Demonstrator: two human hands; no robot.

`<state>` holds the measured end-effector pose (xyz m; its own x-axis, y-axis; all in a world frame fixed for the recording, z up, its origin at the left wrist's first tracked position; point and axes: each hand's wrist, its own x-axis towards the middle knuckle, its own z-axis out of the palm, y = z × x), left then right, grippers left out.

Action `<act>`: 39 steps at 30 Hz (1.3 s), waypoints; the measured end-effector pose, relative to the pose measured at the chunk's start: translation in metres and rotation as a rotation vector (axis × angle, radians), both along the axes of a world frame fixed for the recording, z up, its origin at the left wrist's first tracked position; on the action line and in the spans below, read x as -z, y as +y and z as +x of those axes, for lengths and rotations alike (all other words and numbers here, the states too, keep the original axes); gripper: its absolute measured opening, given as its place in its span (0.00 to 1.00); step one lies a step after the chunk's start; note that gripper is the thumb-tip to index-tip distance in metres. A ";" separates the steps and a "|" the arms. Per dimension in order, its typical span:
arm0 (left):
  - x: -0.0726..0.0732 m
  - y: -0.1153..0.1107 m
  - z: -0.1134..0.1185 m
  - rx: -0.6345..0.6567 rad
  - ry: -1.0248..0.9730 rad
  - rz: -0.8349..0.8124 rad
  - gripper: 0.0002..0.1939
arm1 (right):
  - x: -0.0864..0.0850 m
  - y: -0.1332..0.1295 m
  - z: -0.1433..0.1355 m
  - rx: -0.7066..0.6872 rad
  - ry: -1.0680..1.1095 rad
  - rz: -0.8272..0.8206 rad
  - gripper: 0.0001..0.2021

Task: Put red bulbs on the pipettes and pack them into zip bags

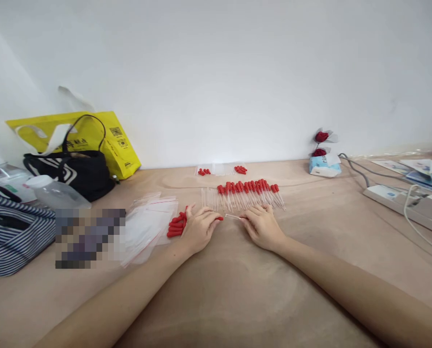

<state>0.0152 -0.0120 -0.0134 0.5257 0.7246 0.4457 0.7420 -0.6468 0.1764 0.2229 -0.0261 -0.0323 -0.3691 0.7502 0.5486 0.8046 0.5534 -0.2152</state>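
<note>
Forearms (151,285) nearest, I watch the left hand (200,228) pinch a red cap (220,219), the right hand (263,226) a thin tube (232,216).

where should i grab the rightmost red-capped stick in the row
Probably by its red cap, coming from the right: the cap looks thicker than the thin clear shaft, and neighbouring sticks lie close on its left, while its right side faces bare tabletop.

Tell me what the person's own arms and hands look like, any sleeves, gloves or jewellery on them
The left forearm and right forearm are bare up to the picture's edge, no sleeves in view. The left hand and right hand are ungloved, with no watch, bracelet or ring visible.
</note>
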 end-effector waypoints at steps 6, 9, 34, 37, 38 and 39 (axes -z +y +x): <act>0.002 0.000 -0.001 0.002 -0.006 0.011 0.09 | -0.003 -0.002 -0.006 -0.014 0.021 -0.018 0.09; 0.001 0.000 -0.001 0.005 -0.008 0.003 0.09 | -0.004 -0.003 -0.006 -0.017 0.013 -0.012 0.09; 0.005 -0.001 -0.003 0.112 -0.054 0.069 0.08 | 0.002 0.002 -0.004 -0.202 -0.037 0.238 0.11; 0.005 -0.001 -0.003 0.126 -0.037 0.078 0.09 | 0.001 0.002 -0.004 -0.198 -0.077 0.238 0.10; 0.005 -0.001 -0.003 0.131 -0.033 0.080 0.09 | 0.001 0.002 -0.004 -0.198 -0.090 0.234 0.09; 0.005 -0.001 -0.002 0.136 -0.028 0.081 0.09 | 0.001 0.003 -0.004 -0.200 -0.104 0.230 0.09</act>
<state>0.0128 -0.0134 -0.0184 0.6029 0.6087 0.5158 0.6420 -0.7539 0.1393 0.2194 -0.0235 -0.0335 -0.5595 0.5176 0.6473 0.6864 0.7272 0.0118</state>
